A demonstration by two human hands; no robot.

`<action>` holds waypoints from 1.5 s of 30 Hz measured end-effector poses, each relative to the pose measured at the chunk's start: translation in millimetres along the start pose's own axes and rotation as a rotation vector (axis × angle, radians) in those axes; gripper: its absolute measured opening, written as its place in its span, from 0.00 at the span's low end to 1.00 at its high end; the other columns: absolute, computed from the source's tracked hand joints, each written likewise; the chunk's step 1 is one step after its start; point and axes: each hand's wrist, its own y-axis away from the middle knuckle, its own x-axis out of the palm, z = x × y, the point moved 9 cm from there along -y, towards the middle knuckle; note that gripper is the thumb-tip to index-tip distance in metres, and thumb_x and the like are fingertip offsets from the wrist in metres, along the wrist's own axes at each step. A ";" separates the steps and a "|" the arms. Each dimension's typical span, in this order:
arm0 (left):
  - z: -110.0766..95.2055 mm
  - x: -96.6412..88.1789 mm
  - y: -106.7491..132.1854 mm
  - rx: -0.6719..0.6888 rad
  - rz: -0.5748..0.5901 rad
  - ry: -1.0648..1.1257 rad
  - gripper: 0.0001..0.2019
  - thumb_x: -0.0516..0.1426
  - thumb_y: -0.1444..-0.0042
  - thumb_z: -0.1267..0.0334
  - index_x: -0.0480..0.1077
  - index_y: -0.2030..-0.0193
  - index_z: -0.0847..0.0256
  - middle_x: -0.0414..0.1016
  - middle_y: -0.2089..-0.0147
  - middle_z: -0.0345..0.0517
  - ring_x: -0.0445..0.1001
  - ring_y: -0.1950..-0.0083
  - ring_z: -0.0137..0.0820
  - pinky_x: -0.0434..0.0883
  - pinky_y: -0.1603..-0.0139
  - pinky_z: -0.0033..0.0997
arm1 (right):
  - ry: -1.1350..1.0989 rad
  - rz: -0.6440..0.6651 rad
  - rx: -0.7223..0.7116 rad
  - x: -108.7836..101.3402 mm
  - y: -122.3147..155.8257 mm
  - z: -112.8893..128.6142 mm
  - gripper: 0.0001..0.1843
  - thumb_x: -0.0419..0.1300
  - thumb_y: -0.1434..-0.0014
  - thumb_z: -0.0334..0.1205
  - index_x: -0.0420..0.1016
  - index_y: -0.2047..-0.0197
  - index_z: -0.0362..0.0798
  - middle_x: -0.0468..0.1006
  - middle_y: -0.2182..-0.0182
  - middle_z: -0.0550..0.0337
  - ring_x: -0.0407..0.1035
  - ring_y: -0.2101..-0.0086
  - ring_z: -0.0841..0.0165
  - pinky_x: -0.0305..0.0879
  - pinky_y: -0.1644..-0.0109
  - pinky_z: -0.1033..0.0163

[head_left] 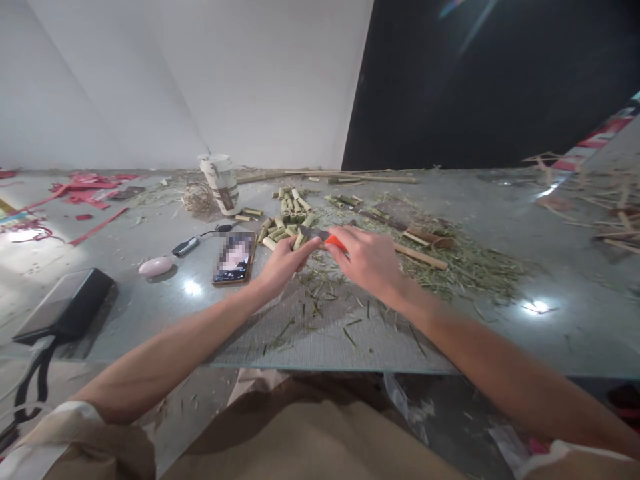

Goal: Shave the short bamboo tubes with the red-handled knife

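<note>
My right hand (369, 261) is closed around the orange handle of a knife (336, 242). Its dark blade points left, toward my left hand (286, 265). The fingers of that hand are closed on a short green bamboo piece (299, 238), with the thumb stretched toward the blade. Whether the blade touches the piece I cannot tell. Just beyond my hands lies a heap of short cut bamboo pieces (291, 200), some standing on end. Green shavings (320, 288) are scattered on the table below and to the right of my hands.
A phone (234, 259) lies left of my hands, with a pink oval object (156, 267) and a black power brick (67, 307) farther left. A paper cup (221, 185) stands behind. Right of my hands are a bamboo stick (423, 256) and piled shavings (480, 267). Red strips (90, 189) lie far left.
</note>
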 end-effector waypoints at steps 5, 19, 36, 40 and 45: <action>6.4 -4.5 -1.4 -0.025 -0.044 -0.005 0.21 0.66 0.41 0.50 0.60 0.71 0.58 0.54 0.77 0.33 0.51 0.77 0.23 0.46 0.75 0.30 | -0.002 -0.057 0.103 -2.6 -1.4 -28.1 0.16 0.51 0.27 0.47 0.77 0.48 0.49 0.84 0.56 0.54 0.76 0.65 0.62 0.55 0.69 0.58; 1.0 12.0 1.7 0.017 0.078 0.156 0.19 0.70 0.47 0.62 0.66 0.54 0.57 0.62 0.71 0.34 0.58 0.72 0.25 0.55 0.71 0.30 | -0.134 0.156 -0.109 23.6 2.2 -7.5 0.15 0.53 0.29 0.46 0.77 0.49 0.50 0.84 0.54 0.55 0.74 0.64 0.64 0.61 0.66 0.59; 2.1 0.2 0.9 0.026 -0.053 0.037 0.22 0.63 0.38 0.49 0.56 0.72 0.57 0.51 0.77 0.33 0.50 0.76 0.24 0.47 0.74 0.33 | -0.042 -0.027 0.067 -3.0 -1.5 -16.9 0.17 0.50 0.26 0.47 0.77 0.49 0.49 0.84 0.58 0.53 0.74 0.68 0.63 0.55 0.70 0.58; 1.9 -9.2 -1.7 0.037 -0.105 0.051 0.20 0.67 0.42 0.56 0.58 0.70 0.57 0.54 0.74 0.34 0.52 0.75 0.24 0.49 0.74 0.32 | -0.032 -0.105 0.147 -9.1 -3.6 -39.1 0.18 0.51 0.27 0.49 0.78 0.50 0.49 0.84 0.60 0.52 0.75 0.67 0.62 0.56 0.69 0.58; 3.4 -0.8 -2.4 0.022 -0.040 0.151 0.18 0.70 0.49 0.64 0.63 0.63 0.58 0.60 0.69 0.35 0.58 0.72 0.24 0.55 0.71 0.30 | -0.073 0.026 0.000 8.4 -3.5 -26.9 0.15 0.53 0.29 0.48 0.78 0.51 0.51 0.85 0.59 0.56 0.75 0.67 0.63 0.59 0.68 0.59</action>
